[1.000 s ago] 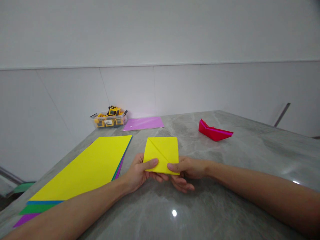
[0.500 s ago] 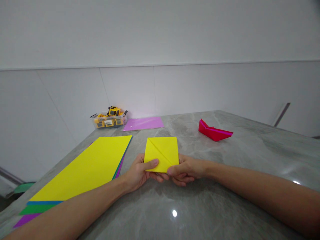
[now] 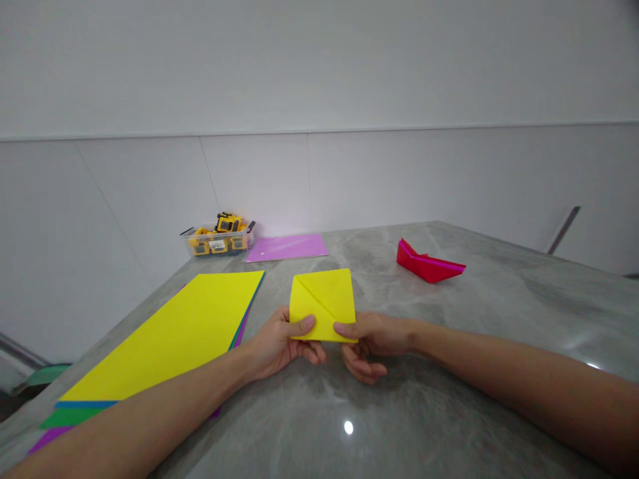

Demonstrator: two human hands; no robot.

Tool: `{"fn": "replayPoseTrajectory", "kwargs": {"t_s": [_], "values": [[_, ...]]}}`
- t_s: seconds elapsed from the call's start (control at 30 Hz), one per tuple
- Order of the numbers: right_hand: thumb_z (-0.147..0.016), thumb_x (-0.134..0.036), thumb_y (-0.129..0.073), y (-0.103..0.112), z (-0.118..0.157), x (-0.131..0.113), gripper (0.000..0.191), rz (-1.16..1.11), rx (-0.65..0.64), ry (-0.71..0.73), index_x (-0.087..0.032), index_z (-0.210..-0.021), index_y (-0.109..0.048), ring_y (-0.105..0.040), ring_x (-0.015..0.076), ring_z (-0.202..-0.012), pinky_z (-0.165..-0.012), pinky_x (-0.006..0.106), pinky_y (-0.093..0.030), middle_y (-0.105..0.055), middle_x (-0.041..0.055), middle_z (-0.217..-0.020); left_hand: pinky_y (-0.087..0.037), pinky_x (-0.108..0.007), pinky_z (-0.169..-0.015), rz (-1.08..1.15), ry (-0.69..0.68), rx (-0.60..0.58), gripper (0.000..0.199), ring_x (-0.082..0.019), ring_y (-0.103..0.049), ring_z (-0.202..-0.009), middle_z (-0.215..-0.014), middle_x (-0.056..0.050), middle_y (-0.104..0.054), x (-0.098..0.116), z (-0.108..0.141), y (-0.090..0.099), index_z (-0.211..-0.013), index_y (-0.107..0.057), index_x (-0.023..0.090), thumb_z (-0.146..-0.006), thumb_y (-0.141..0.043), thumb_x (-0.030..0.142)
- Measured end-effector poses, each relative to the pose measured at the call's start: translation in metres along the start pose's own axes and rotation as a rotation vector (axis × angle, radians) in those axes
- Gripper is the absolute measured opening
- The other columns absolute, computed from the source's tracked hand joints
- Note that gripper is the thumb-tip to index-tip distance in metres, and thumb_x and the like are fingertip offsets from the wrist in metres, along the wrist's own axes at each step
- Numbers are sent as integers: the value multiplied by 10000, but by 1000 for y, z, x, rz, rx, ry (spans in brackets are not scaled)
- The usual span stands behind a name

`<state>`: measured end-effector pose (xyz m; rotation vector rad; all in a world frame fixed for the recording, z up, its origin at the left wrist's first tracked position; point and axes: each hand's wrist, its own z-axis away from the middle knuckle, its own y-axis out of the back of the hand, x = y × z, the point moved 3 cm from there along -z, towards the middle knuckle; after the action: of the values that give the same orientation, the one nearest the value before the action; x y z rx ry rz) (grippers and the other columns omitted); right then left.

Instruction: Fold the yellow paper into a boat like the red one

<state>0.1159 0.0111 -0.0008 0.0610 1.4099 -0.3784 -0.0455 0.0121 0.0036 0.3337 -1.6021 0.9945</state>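
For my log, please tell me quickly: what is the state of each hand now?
Left hand: closed, holding the folded yellow paper near its lower left corner.
Right hand: closed, holding the same paper near its lower right corner.

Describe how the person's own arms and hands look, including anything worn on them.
The left forearm and right forearm are bare where they show, with no sleeves, watch or bracelet in view. The left hand and right hand wear no gloves. No rings show on the visible fingers, though some are partly hidden.
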Motion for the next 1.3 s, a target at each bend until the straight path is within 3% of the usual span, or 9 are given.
{"fn": "replayPoseTrajectory", "kwargs": {"t_s": [0.27,0.5,0.67,0.9,1.2,1.3], "values": [[-841,-539,-524,-8,-1,-7,512,4,50,80,-144,-525,-449,-399,66,-319,-423,222,-384,-416,-51,-360,-537,-224,-459,-26,-36,36,376,-183,-651,-504,-634,-119,-670,1,1,-3,-923,-650,11,-713,-743,308],[-846,-475,-542,-15,-2,-12,497,76,69,144,-177,-497,-350,-341,46,-285,-402,202,-368,-351,-82,-334,-542,-225,-486,-46,-34,13,358,-184,-657,-527,-632,-126,-676,3,2,-4,-908,-661,16,-725,-729,316],[-830,-458,-574,-14,-2,-10,454,67,97,141,-160,-530,-409,-344,43,-278,-399,194,-384,-376,-87,-347,-554,-238,-519,-75,-46,-12,348,-179,-657,-534,-664,-137,-686,5,5,-8,-906,-665,14,-745,-713,319],[-795,-694,-448,-6,-1,0,613,29,215,73,-123,-585,-519,-466,98,-336,-338,205,-397,-477,-17,-399,-557,-248,-556,-103,-125,-28,315,-188,-671,-577,-652,-128,-692,3,3,-9,-958,-652,39,-798,-661,310],[-791,-540,-596,-13,-3,-8,477,64,257,181,-159,-568,-414,-371,41,-303,-398,186,-409,-374,-94,-398,-549,-247,-543,-131,-136,-3,304,-177,-657,-557,-670,-115,-685,3,4,-9,-907,-659,45,-776,-678,319],[-802,-523,-589,-10,-4,-7,458,111,283,206,-163,-578,-413,-362,40,-293,-402,189,-412,-353,-105,-387,-545,-255,-512,-135,-151,77,304,-157,-630,-546,-700,-93,-676,2,2,-6,-936,-655,65,-779,-673,325]]}}
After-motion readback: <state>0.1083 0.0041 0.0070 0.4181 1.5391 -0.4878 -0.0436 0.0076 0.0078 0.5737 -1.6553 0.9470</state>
